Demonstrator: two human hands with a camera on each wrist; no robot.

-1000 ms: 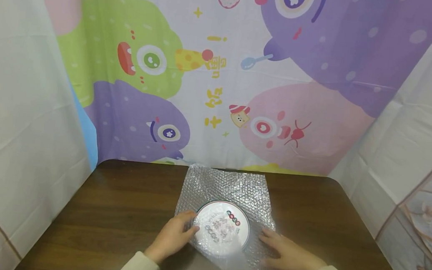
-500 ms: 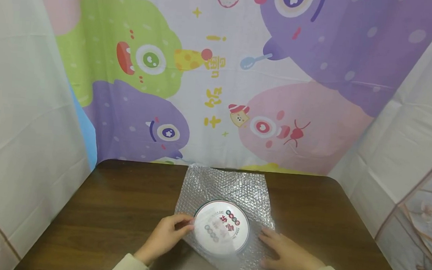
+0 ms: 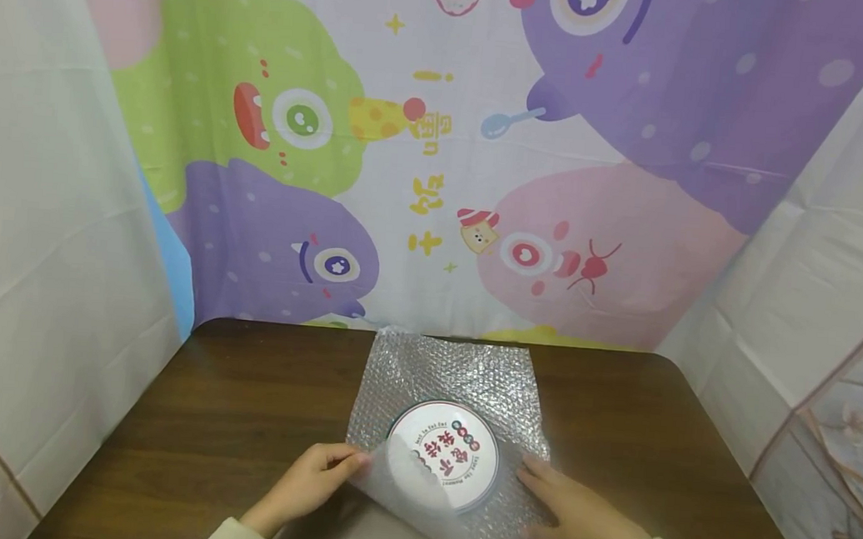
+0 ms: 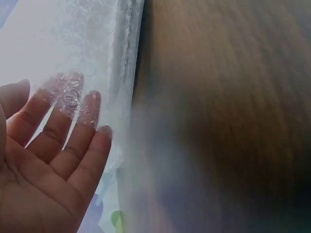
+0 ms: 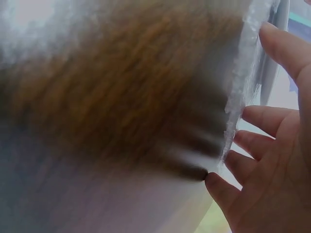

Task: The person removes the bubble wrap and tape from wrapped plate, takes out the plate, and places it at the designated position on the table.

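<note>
A white round plate (image 3: 475,452) with a dark rim and red characters lies on a sheet of bubble wrap (image 3: 454,371). A folded flap of that wrap covers its near left part, and the print there looks hazy. At the flap's left corner, my left hand (image 3: 304,484) pinches the film between thumb and fingers. In the left wrist view, the fingertips of the left hand (image 4: 53,165) show through the clear bubbles. My right hand (image 3: 580,509) rests with spread, fairly straight fingers on the wrap right of the plate; its fingertips (image 5: 252,114) touch the wrap's edge.
The dark wooden table (image 3: 258,391) extends on both sides of the wrap. A curtain (image 3: 430,286) with cartoon monsters hangs at its back edge. Pale cloth panels (image 3: 66,236) stand left and right.
My left hand has moved left and toward me, drawing the flap's corner off the plate's left part. More red characters show. My right hand stays nearly still.
</note>
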